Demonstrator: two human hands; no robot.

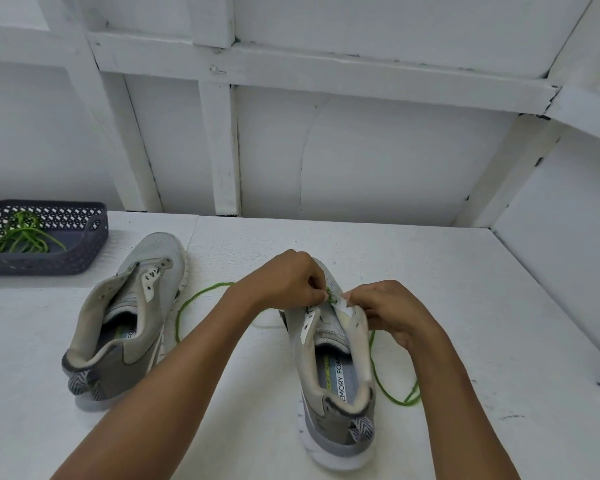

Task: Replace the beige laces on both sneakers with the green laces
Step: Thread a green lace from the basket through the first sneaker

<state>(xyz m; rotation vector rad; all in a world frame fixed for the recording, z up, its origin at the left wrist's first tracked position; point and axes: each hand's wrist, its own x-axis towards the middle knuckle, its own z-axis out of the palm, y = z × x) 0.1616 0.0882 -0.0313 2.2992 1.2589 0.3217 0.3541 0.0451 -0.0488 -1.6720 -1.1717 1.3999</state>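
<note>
Green lace sits in the toe-end eyelets of the sneaker at 5 o'clock on the table. Left hand pinches the lace; right hand pinches the sneaker's eyelet flap. Hazard: uneven pulling would likely leave unequal tails or strip the lace out.

Right sneaker insole, black print: "EMORY FOA", both ends cut off by the collar.
Right sneaker insole, green print: letters ending "CHERS", the start blurred.
Left sneaker insole, black print: "FO", the rest hidden.
</note>
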